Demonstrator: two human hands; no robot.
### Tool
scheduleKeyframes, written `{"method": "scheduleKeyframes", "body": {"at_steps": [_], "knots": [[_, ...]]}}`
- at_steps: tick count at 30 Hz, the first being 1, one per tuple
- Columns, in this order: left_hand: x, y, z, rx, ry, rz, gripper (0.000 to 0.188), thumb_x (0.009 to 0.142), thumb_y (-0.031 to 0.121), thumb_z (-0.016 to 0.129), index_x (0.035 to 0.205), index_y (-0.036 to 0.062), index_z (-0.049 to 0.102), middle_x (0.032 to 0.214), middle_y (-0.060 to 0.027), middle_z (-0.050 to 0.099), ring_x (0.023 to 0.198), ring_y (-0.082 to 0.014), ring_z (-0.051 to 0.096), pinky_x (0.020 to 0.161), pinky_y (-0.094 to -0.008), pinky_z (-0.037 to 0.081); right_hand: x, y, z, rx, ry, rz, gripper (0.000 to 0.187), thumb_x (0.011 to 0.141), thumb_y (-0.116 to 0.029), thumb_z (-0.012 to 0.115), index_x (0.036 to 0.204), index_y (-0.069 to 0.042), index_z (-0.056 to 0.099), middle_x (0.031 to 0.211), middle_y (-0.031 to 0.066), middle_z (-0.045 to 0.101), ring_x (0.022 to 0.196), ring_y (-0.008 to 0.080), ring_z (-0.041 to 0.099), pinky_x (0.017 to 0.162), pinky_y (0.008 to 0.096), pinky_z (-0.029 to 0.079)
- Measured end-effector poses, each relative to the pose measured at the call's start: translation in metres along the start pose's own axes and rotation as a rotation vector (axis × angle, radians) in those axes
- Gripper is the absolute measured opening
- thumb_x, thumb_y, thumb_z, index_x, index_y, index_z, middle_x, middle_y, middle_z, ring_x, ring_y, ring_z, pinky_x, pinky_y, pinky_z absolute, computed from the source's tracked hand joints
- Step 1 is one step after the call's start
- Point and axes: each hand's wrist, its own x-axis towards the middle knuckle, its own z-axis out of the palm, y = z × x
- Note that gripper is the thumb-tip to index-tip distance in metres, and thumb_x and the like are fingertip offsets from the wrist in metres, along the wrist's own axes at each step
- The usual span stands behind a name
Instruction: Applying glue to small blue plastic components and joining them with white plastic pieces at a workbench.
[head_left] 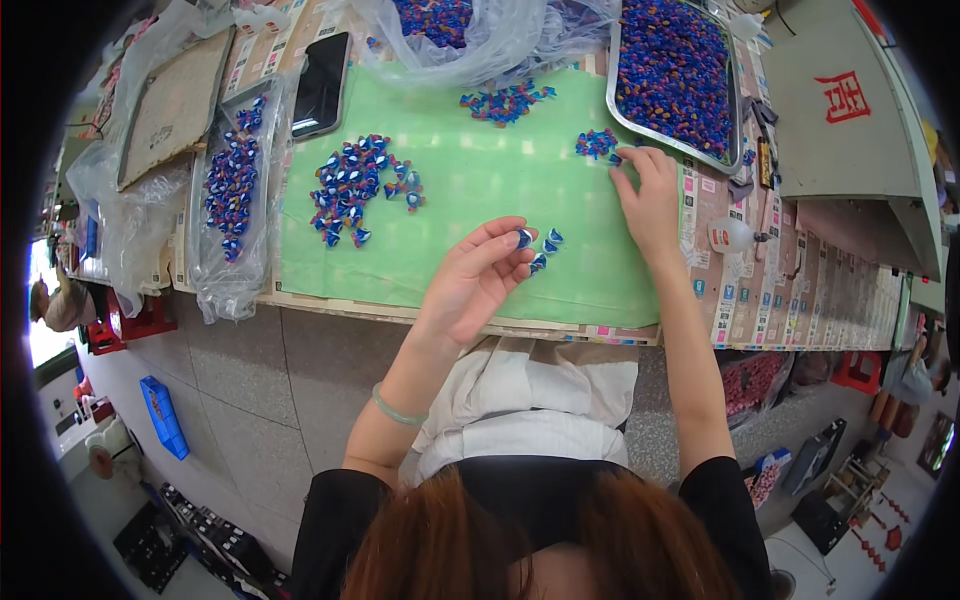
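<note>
Over the green cloth (pixel 450 200), my left hand (pixel 483 275) pinches a small blue-and-white piece (pixel 524 238) between thumb and forefinger. Right beside those fingers lie a few similar blue pieces (pixel 551 243). My right hand (pixel 648 190) reaches to a small heap of blue and red pieces (pixel 597 144) near the metal tray; its thumb and forefinger close around a small blue piece at the heap's edge. A larger pile of blue, white and red pieces (pixel 350 185) covers the cloth's left part. Farther back is another small heap (pixel 507 103).
A metal tray (pixel 741 120) full of blue, red and orange pieces stands at the back right. Clear plastic bags (pixel 450 65) lie at the back. To the left are a black phone (pixel 321 85) and a plastic-lined tray (pixel 262 215) of pieces. A white bottle (pixel 730 236) is at right.
</note>
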Motion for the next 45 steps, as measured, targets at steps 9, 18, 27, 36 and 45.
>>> {"method": "scheduleKeyframes", "body": {"at_steps": [9,18,27,36,45], "knots": [[0.001,0.000,-0.003,0.056,0.070,0.056,0.023,0.080,0.006,0.051,0.103,-0.0009,0.050,0.090,-0.0062,0.056,0.078,-0.0120,0.054,0.071,-0.0230,0.044,-0.022,-0.059,-0.029,1.002,-0.327,0.623,0.011,0.083,-0.008,0.048,0.087,0.001,0.054,0.077,0.0015,0.054,0.070,0.0067,0.050,0.062,0.0195,0.039],[0.000,-0.004,0.005,0.140,-0.023,0.055,0.023,0.081,0.004,0.050,0.102,-0.0018,0.050,0.089,-0.0070,0.057,0.078,-0.0115,0.054,0.073,-0.0237,0.044,-0.044,-0.097,-0.025,0.921,-0.328,0.506,0.007,0.080,-0.004,0.052,0.086,0.000,0.051,0.076,0.0031,0.055,0.068,0.0075,0.052,0.061,0.0185,0.041],[-0.002,-0.005,0.009,0.276,0.038,0.158,0.023,0.079,0.004,0.053,0.101,-0.0025,0.052,0.086,-0.0075,0.058,0.077,-0.0120,0.055,0.073,-0.0245,0.044,-0.046,-0.108,-0.023,1.101,-0.219,0.669,0.006,0.080,-0.004,0.052,0.083,0.001,0.050,0.075,0.0027,0.055,0.066,0.0064,0.050,0.059,0.0176,0.041],[-0.007,-0.005,0.011,0.485,0.008,0.228,0.022,0.077,0.007,0.056,0.096,-0.0034,0.057,0.088,-0.0071,0.058,0.076,-0.0098,0.053,0.070,-0.0215,0.043,-0.044,-0.104,-0.029,1.141,-0.297,0.647,0.006,0.080,-0.004,0.053,0.081,0.001,0.050,0.073,0.0039,0.055,0.064,0.0078,0.051,0.059,0.0185,0.042],[-0.005,-0.019,0.016,1.003,0.096,0.681,0.027,0.072,0.002,0.058,0.099,0.0041,0.058,0.088,-0.0071,0.059,0.076,-0.0144,0.056,0.070,-0.0261,0.043,-0.043,-0.106,-0.025,1.278,-0.226,0.763,0.006,0.080,-0.004,0.051,0.080,0.002,0.051,0.075,0.0077,0.058,0.067,0.0117,0.057,0.062,0.0233,0.047]]}}
